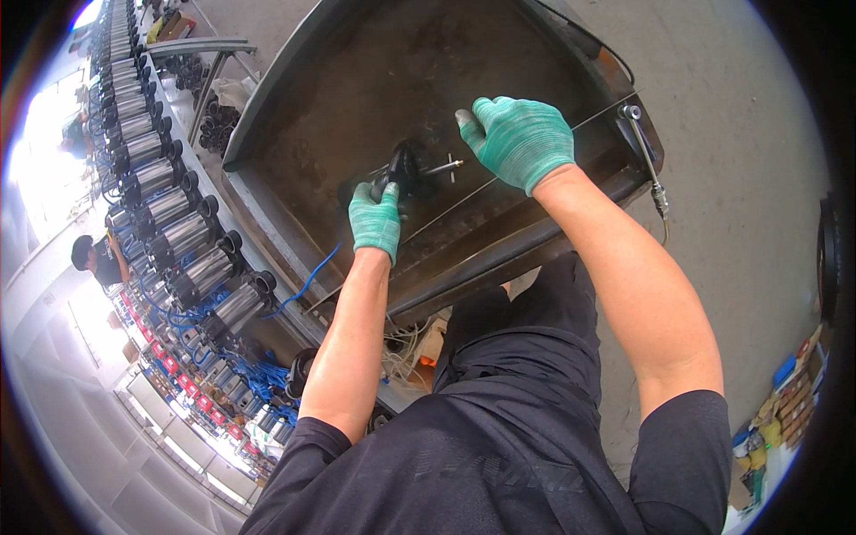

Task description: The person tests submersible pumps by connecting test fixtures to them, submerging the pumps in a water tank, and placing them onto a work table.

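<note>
My left hand, in a green knit glove, is closed around a black, rounded part over a dark metal basin. From this part a thin metal rod with a brass-coloured tip and a small crosspiece points right. My right hand, gloved the same way, is raised to the right of that tip, apart from it. Its fingers curl downward with the thumb alongside; whatever they may hold is hidden. A thin straight line, perhaps a wire or bar, crosses the basin beneath the right hand.
Shiny metal cylinders with black ends form a long row at the left. A blue hose runs toward the basin. A metal fitting with a hose hangs at the basin's right corner. Another person stands far left.
</note>
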The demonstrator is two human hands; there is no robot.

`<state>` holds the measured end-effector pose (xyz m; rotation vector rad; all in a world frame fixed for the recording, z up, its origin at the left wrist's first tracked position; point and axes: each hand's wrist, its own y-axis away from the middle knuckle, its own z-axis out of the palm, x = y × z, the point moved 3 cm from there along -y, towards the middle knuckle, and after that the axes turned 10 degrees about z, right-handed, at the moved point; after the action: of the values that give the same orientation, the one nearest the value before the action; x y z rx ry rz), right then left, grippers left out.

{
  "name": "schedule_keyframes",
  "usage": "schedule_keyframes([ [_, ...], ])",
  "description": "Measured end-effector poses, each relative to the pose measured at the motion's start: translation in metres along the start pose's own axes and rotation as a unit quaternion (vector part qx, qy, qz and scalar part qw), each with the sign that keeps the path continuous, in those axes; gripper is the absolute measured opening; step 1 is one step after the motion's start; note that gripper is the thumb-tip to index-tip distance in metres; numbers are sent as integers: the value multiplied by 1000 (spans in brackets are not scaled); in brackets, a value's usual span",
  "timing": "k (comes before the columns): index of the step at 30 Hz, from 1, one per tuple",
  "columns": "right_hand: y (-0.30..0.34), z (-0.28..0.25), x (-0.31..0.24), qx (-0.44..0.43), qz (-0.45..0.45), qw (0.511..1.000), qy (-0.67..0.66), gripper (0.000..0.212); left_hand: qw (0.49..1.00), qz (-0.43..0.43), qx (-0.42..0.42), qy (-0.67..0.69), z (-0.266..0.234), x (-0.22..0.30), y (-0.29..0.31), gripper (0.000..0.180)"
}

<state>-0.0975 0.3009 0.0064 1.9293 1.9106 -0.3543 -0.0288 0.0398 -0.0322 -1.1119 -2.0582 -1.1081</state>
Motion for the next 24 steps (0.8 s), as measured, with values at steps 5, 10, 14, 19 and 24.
schedule_keyframes([
  [5, -2, -4, -5, -2, -5, 1000, -3, 39, 999, 28, 44, -10, -7, 5, 6, 27],
  [10, 6, -19, -12, -19, -32, 999, -22, 34, 977, 155, 135, -57, -35, -5, 13, 31],
  [14, 19, -30, -9, -74, -72, 975, -199, 41, 965, 195, 174, 1, -57, 50, 56, 37],
  [19, 72, -64, -84, -127, -182, 910, -350, 32, 944, 250, 216, 17, -89, 119, 132, 23],
  [24, 92, -80, -92, -165, -106, 914, -356, 19, 930, 271, 247, -17, -95, 144, 183, 36],
])
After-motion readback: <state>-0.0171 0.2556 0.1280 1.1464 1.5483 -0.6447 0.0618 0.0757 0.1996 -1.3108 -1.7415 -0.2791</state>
